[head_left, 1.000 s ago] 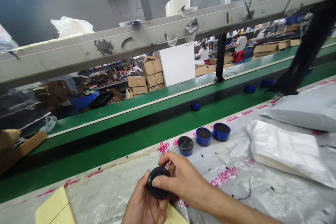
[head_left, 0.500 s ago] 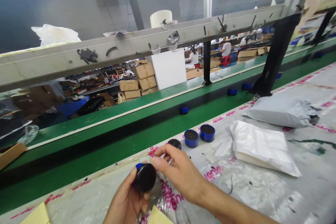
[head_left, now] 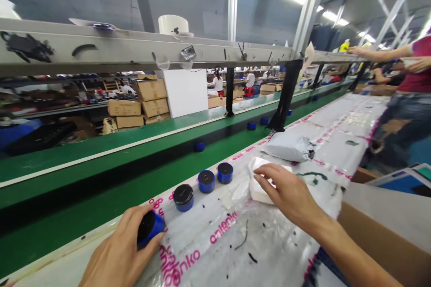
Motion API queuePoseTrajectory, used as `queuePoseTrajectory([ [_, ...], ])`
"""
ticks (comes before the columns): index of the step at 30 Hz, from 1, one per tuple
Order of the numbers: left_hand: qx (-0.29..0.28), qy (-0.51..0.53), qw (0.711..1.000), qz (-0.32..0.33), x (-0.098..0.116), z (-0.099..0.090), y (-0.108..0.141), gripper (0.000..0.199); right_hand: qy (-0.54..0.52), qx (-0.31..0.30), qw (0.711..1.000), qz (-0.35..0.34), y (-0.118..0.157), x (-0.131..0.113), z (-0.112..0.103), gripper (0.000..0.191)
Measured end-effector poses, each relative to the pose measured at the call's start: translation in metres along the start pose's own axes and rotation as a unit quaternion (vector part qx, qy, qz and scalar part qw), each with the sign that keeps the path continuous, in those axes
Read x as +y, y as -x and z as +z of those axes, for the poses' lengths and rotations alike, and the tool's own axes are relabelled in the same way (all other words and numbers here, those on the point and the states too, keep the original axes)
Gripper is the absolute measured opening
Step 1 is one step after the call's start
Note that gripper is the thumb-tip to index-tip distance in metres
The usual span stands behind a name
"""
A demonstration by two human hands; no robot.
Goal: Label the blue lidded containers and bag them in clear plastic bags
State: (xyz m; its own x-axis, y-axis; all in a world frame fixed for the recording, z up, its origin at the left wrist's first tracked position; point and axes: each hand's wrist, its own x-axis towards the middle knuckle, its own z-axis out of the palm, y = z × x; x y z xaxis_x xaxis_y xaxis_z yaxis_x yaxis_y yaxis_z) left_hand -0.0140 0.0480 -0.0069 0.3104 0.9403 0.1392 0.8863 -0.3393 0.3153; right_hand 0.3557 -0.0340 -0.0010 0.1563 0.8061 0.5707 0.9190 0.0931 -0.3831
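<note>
My left hand (head_left: 123, 244) grips a blue-and-black puck-shaped device (head_left: 150, 228) at the edge of the plastic-covered table, fingers over its far side and thumb at the near side. Tilted in that hand, the device shows its black face. My right hand (head_left: 286, 188) hovers over a white packet (head_left: 257, 193), index finger and thumb brought together in a pinch. Whatever the pinch may hold is too small to make out. Similar devices stand upright in a row: a glossy-topped one (head_left: 183, 198), a second (head_left: 206, 181) and a third (head_left: 225, 173).
A green conveyor belt (head_left: 134, 188) runs along the table's far side, carrying several more blue devices. A grey plastic bag (head_left: 286, 145) lies beyond the white packet. Black posts (head_left: 286, 94) support a shelf rail (head_left: 208, 54). At right stand a cardboard box (head_left: 377, 233) and another person (head_left: 414, 76).
My hands have parted: the left moved left and lower with the device, the right went right over the white packet. The view has swung right, showing more of the table and another person.
</note>
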Motion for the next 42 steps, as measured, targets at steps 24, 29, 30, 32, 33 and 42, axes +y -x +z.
queuePoseTrajectory([
  [24,-0.011,-0.139,0.99,0.024,0.036,0.014,-0.013,0.04,0.161,-0.027,0.983,-0.084,0.037,0.043,0.028,0.032],
  [29,-0.014,-0.152,0.988,0.027,0.031,0.016,-0.014,0.043,0.065,-0.028,0.996,0.048,0.031,0.052,0.026,0.029],
  [30,-0.015,-0.147,0.989,0.029,0.03,0.016,-0.014,0.045,0.037,-0.043,0.994,0.088,0.028,0.053,0.023,0.029],
  [32,-0.017,-0.132,0.991,0.032,0.028,0.016,-0.013,0.048,-0.026,-0.078,0.985,0.152,0.022,0.053,0.015,0.03],
  [33,-0.017,-0.125,0.992,0.031,0.028,0.016,-0.013,0.049,-0.058,-0.093,0.98,0.168,0.02,0.052,0.011,0.032],
  [42,0.088,-0.095,0.989,0.069,0.017,0.017,-0.007,0.056,-0.16,-0.063,0.96,0.219,0.014,0.051,-0.008,0.034],
])
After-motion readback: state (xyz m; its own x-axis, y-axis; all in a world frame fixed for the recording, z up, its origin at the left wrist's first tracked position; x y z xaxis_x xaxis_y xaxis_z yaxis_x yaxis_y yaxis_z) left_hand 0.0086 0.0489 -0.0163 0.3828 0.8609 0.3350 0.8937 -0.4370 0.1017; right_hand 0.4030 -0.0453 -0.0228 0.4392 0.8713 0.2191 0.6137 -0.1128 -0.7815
